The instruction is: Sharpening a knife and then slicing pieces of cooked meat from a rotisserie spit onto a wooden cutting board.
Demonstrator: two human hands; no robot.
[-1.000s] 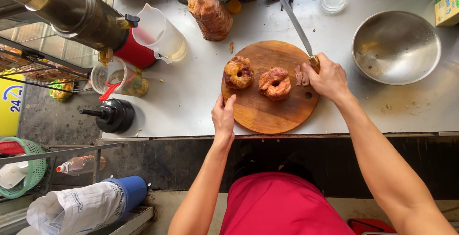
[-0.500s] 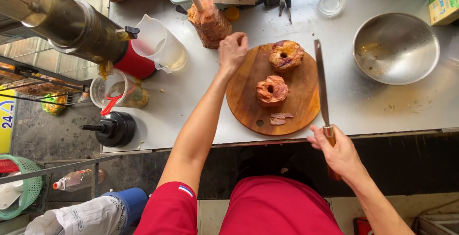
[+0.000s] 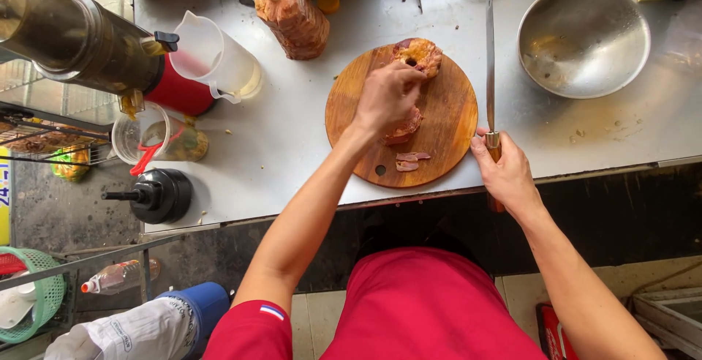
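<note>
Steel covers the desk (image 3: 292,140), which carries one round wooden cutting board (image 3: 446,129), two peeled orange-pink fruits, two small peel scraps (image 3: 409,161) and one round metal bowl (image 3: 583,38). Left hand (image 3: 386,100) arches down, fingers grasping the nearer fruit (image 3: 406,127); the other fruit (image 3: 418,54) sits at the board's far edge. Right hand (image 3: 504,173) clenches a long-bladed knife (image 3: 490,60) beside the board.

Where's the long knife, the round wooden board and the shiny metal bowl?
long knife (image 3: 489,60), head view, middle of the blade
round wooden cutting board (image 3: 450,122), head view, bare right part
shiny metal bowl (image 3: 585,38), head view, inside bottom
</note>
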